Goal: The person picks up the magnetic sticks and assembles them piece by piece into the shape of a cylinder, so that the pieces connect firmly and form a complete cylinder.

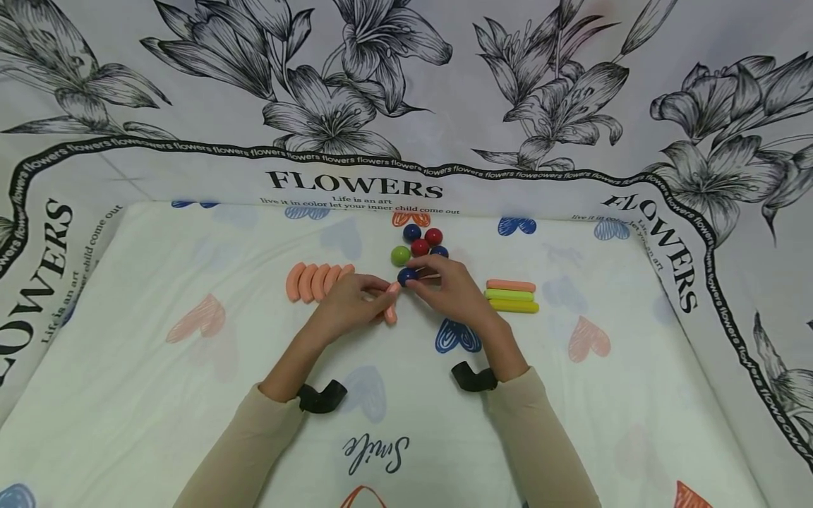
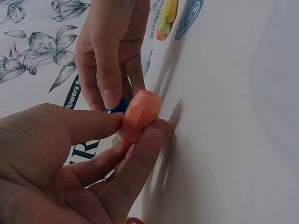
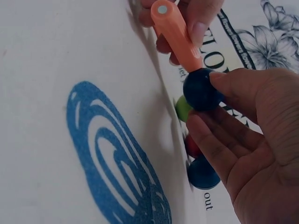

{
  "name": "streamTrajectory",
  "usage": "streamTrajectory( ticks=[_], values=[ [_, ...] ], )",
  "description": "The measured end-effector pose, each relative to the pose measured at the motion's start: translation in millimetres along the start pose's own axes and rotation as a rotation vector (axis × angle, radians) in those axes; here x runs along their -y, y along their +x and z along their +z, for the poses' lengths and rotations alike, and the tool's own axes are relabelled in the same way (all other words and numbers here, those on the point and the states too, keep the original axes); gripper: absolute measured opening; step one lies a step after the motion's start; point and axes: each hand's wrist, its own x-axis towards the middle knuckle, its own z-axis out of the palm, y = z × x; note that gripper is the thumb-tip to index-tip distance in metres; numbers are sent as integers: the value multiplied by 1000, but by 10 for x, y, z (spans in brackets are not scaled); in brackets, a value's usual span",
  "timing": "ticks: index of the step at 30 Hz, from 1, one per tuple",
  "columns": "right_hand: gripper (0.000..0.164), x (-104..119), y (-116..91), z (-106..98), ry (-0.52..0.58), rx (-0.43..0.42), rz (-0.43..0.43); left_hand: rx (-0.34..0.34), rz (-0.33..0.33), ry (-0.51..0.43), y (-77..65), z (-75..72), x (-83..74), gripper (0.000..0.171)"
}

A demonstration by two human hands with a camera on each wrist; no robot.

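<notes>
My left hand (image 1: 346,305) pinches an orange stick (image 2: 139,114) between thumb and fingers. A pale round disc shows at the stick's near end in the right wrist view. Facing it, my right hand (image 1: 454,288) holds a dark blue ball (image 3: 201,90) with thumb and fingertips. Ball and stick meet end to end in the right wrist view. Just beyond the hands lie a green ball (image 1: 400,255), two red balls and more blue balls (image 1: 412,233) in a loose cluster.
Left of the hands, several curved orange sticks (image 1: 305,283) lie side by side. To the right, an orange, a lime (image 1: 510,295) and a yellow straight stick (image 1: 513,307) are stacked in a row. A heart-printed white cloth (image 1: 254,437) covers the table.
</notes>
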Motion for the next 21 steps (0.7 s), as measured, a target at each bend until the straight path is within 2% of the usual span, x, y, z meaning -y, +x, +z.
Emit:
streamTrajectory(
  ticks=[8,16,21],
  values=[
    [36,-13,-3,4,-21,4,-28,33,-5,-15,-13,9,-2,44],
    [35,11,-38,-70,-16,-44,-19,32,-26,3,-31,26,-5,45],
    [34,-3,-27,-155,-6,-105,-27,15,-27,18,-19,21,1,44]
  ],
)
